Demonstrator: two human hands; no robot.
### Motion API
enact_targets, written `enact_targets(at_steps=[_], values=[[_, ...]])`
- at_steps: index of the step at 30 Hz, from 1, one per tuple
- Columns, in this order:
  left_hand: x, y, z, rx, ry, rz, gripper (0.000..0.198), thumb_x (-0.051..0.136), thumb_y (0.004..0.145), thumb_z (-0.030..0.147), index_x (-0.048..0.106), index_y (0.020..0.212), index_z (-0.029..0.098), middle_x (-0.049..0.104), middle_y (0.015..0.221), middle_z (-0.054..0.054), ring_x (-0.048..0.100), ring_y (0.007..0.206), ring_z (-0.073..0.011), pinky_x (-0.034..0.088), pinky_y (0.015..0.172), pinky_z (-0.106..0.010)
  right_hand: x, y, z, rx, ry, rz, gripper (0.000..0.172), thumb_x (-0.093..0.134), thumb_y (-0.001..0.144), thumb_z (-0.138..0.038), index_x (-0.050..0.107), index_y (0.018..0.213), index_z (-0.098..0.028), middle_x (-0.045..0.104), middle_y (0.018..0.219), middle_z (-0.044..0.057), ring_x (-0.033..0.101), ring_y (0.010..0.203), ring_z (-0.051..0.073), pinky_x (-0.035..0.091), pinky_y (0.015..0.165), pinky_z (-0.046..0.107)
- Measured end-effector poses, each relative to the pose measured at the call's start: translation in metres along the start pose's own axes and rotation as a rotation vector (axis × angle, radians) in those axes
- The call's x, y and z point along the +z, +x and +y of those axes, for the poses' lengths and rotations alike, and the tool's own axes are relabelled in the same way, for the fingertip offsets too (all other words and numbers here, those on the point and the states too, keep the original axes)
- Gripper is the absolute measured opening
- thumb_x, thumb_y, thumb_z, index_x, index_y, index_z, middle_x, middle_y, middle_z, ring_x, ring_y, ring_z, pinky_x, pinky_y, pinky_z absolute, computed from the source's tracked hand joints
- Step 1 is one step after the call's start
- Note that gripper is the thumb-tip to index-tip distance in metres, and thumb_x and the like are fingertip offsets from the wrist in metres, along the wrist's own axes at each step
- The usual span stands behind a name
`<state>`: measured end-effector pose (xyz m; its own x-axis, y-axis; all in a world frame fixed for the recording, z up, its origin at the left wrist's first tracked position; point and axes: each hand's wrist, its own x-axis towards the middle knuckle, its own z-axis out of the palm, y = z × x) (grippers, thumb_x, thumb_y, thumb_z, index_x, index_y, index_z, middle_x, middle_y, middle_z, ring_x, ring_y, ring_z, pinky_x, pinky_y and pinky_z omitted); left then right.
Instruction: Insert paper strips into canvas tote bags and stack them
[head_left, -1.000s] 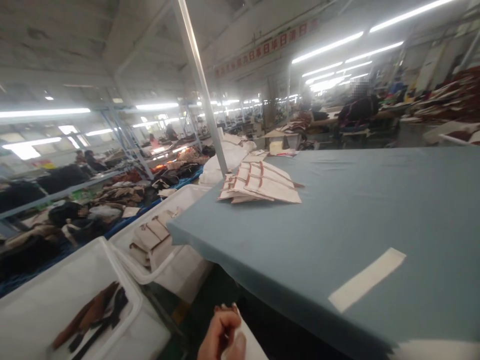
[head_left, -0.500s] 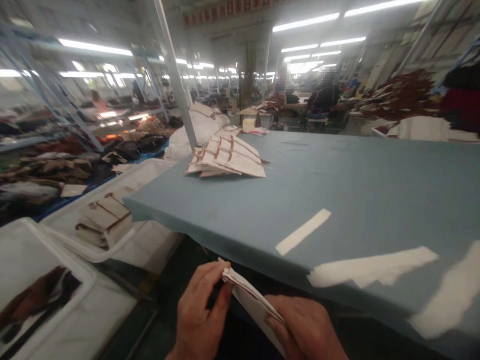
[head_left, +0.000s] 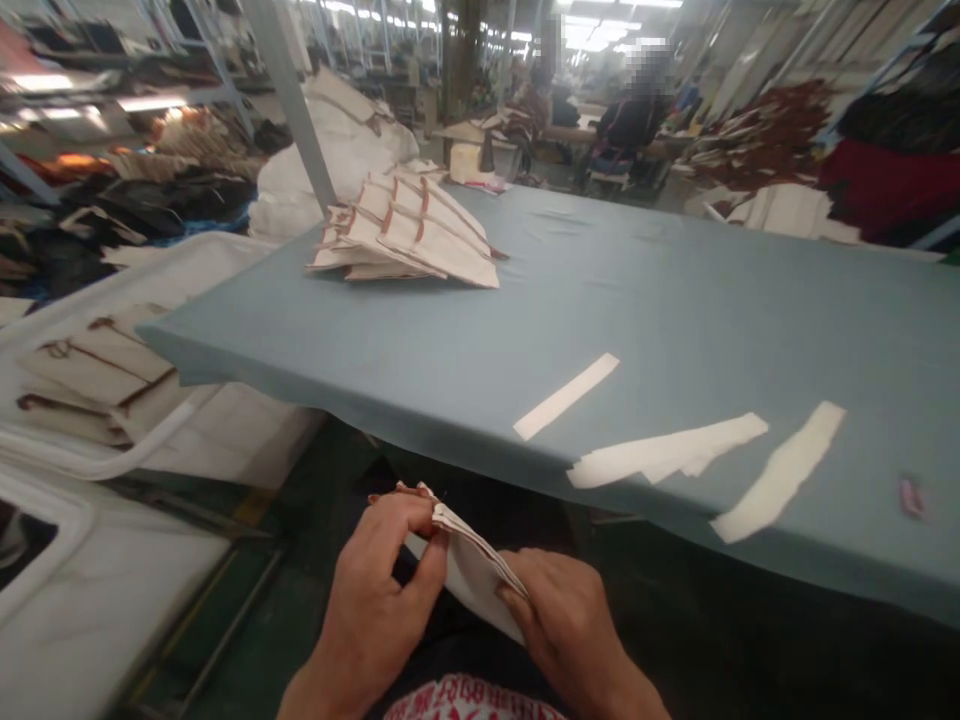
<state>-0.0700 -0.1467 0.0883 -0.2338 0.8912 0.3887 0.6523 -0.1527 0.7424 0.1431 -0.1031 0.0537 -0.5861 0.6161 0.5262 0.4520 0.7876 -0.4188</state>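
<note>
Here, cream fabric (head_left: 476,580) spans from left fingers (head_left: 405,515) to right fingers (head_left: 534,572)

Held cloth (head_left: 478,580) cream, brown-edged; tablecloth (head_left: 360,345) blue-grey; strips (head_left: 567,397) off-white; stack (head_left: 442,245) cream, brown-striped.

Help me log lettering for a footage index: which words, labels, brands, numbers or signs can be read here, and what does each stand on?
Red-and-white lettering on the dark clothing: too blurred and cut off to quote reliably.
Cream material: no readable text.
Elsewhere: nothing I can read.
</note>
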Motion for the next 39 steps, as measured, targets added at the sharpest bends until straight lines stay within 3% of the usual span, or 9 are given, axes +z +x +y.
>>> enact_targets(at_steps=[4,7,10,13,15,20,25,33,39], values=[[-0.020,0.007,0.005,-0.279,-0.209,-0.385,0.022,0.059,0.096,0.030,0.075,0.084,0.021,0.080,0.084,-0.003,0.074,0.077,-0.0215,0.059,0.073,-0.028,-0.001,-0.006,0.010,0.003,-0.023,-0.057,0.041,0.038,0.119,-0.029,0.073,0.100,-0.018,0.071,0.071,0.004,0.063,0.060,0.016,0.041,0.060,0.031],[-0.027,0.008,0.009,-0.331,-0.298,-0.523,0.028,0.057,0.099,0.035,0.080,0.094,0.020,0.081,0.089,-0.005,0.074,0.082,-0.0220,0.058,0.075,-0.027,-0.007,-0.009,0.011,0.034,0.053,-0.135,0.039,0.040,0.119,-0.029,0.073,0.101,-0.018,0.070,0.073,0.003,0.063,0.064,0.016,0.041,0.062,0.030],[-0.026,0.008,0.014,-0.314,-0.263,-0.521,0.029,0.057,0.102,0.036,0.081,0.095,0.022,0.081,0.090,-0.003,0.075,0.081,-0.0203,0.057,0.074,-0.025,-0.018,-0.005,0.002,0.212,0.325,-0.183,0.036,0.047,0.115,-0.043,0.071,0.104,-0.019,0.071,0.081,0.003,0.063,0.069,0.016,0.043,0.064,0.029],[-0.023,0.009,0.020,-0.286,-0.245,-0.513,0.029,0.058,0.101,0.037,0.081,0.090,0.023,0.079,0.080,0.000,0.073,0.071,-0.0182,0.055,0.064,-0.022,-0.028,0.010,-0.009,0.459,0.587,-0.148,0.041,0.060,0.104,-0.060,0.066,0.100,-0.020,0.067,0.085,0.001,0.058,0.071,0.015,0.044,0.065,0.028],[-0.023,0.010,0.025,-0.278,-0.240,-0.501,0.027,0.060,0.098,0.036,0.080,0.086,0.023,0.077,0.073,0.001,0.069,0.063,-0.0171,0.053,0.057,-0.021,-0.033,0.023,-0.014,0.555,0.716,-0.185,0.039,0.067,0.099,-0.059,0.064,0.096,-0.020,0.064,0.083,0.000,0.054,0.072,0.014,0.044,0.066,0.027],[-0.029,0.009,0.033,-0.327,-0.251,-0.549,0.027,0.061,0.096,0.037,0.079,0.082,0.022,0.076,0.067,0.000,0.067,0.057,-0.0169,0.050,0.050,-0.021,-0.033,0.050,-0.017,0.713,0.981,-0.423,0.037,0.080,0.090,-0.051,0.060,0.085,-0.020,0.056,0.071,-0.005,0.044,0.063,0.010,0.035,0.057,0.024],[-0.031,0.009,0.038,-0.298,-0.225,-0.516,0.026,0.062,0.094,0.032,0.081,0.079,0.023,0.079,0.071,0.001,0.073,0.063,-0.0175,0.055,0.060,-0.020,-0.030,0.059,-0.016,0.759,1.157,-0.543,0.051,0.085,0.084,-0.061,0.056,0.077,-0.020,0.050,0.067,-0.007,0.039,0.063,0.010,0.029,0.056,0.024],[-0.030,0.019,0.037,-0.219,-0.172,-0.518,0.028,0.062,0.093,0.032,0.086,0.080,0.024,0.083,0.077,-0.002,0.077,0.067,-0.0207,0.059,0.063,-0.022,-0.025,0.058,-0.010,0.818,1.372,-0.583,0.060,0.090,0.078,-0.068,0.053,0.076,-0.020,0.046,0.065,-0.009,0.033,0.060,0.008,0.025,0.054,0.024],[-0.028,0.016,0.029,-0.214,-0.204,-0.547,0.031,0.058,0.097,0.031,0.085,0.082,0.024,0.081,0.073,0.000,0.074,0.062,-0.0189,0.056,0.061,-0.022,-0.022,0.054,-0.010,0.779,1.224,-0.536,0.057,0.084,0.086,-0.066,0.053,0.076,-0.020,0.045,0.066,-0.009,0.034,0.061,0.008,0.027,0.054,0.023]])
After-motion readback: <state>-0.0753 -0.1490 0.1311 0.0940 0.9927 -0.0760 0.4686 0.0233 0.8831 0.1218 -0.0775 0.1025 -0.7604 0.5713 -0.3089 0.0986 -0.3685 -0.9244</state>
